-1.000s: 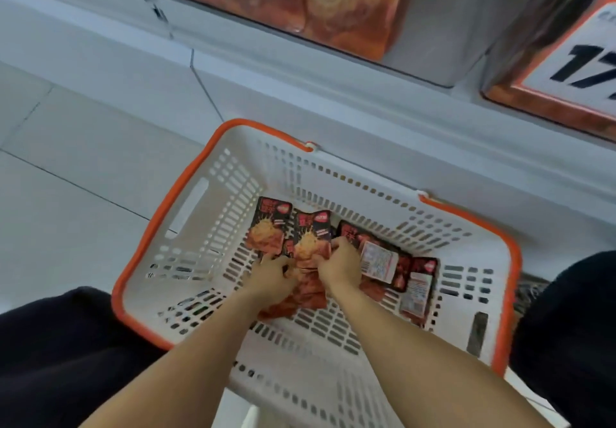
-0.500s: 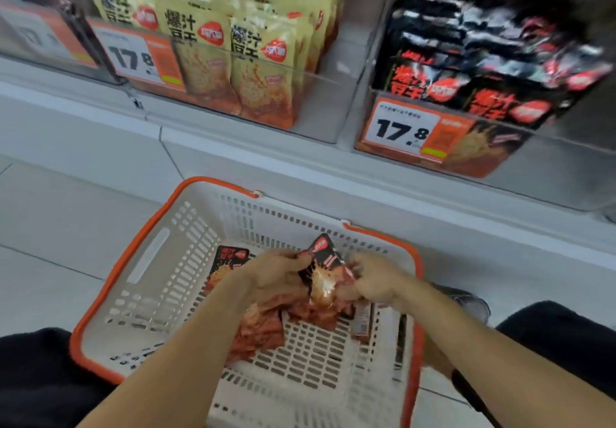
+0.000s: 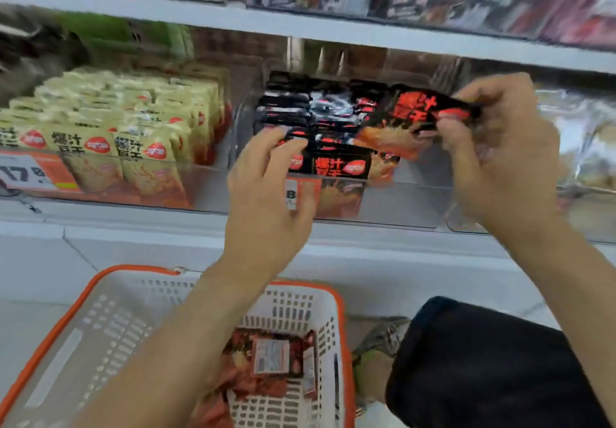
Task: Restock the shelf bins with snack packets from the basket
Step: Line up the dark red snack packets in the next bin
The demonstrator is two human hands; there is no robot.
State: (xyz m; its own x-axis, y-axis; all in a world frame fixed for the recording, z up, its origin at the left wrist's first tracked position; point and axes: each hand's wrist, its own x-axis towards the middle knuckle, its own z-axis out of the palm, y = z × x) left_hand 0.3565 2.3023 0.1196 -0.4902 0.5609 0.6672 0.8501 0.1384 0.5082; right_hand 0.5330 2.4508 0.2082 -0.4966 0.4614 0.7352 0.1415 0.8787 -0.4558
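My right hand [image 3: 496, 147] pinches a black-and-red snack packet [image 3: 403, 120] by its top edge and holds it tilted over the clear shelf bin [image 3: 383, 200] of matching black packets [image 3: 310, 117]. My left hand [image 3: 266, 190] reaches toward the front of that bin with spread fingers, its fingertips at the standing packets; it holds nothing. Below, the white basket with an orange rim [image 3: 100, 321] sits on the floor with a few red packets [image 3: 266, 357] left in its right end, partly hidden by my left forearm.
A neighbouring clear bin [image 3: 110, 147] to the left holds several yellow packets behind an orange price tag [image 3: 30, 170]. A white shelf board [image 3: 300, 27] runs above the bins. My dark-clothed knee [image 3: 483, 364] is at the lower right. More bagged goods lie at the far right [image 3: 580, 134].
Both hands rose from the basket to the shelf. The right hand carried one black packet up to the bin, the left hand let go of the packets and now reaches empty. The view tilted upward.
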